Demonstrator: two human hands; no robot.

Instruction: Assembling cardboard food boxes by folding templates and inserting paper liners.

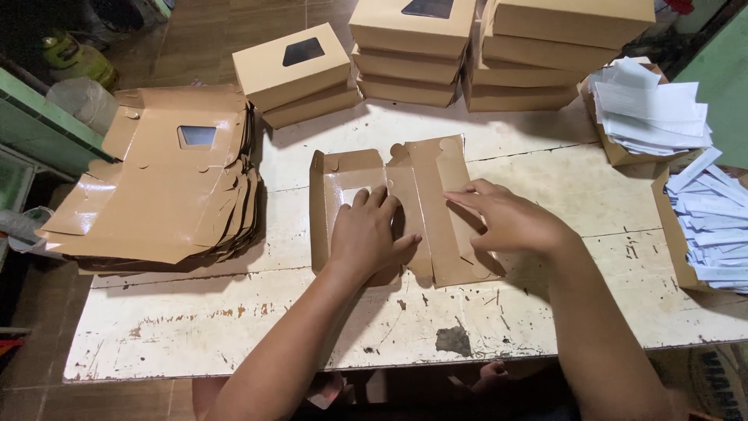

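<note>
A flat brown cardboard box blank (425, 183) with a clear window lies in the middle of the worn white table (234, 312). My left hand (368, 234) presses flat on its window panel, fingers spread. My right hand (506, 218) rests on the right side of the blank, fingertips on a folded flap near the centre crease. Neither hand grips anything.
A thick stack of unfolded blanks (167, 183) sits at the left. Finished windowed boxes (296, 70) and taller box stacks (413, 47), (553, 51) stand at the back. Open boxes of white paper slips (650, 109), (717, 218) are at the right.
</note>
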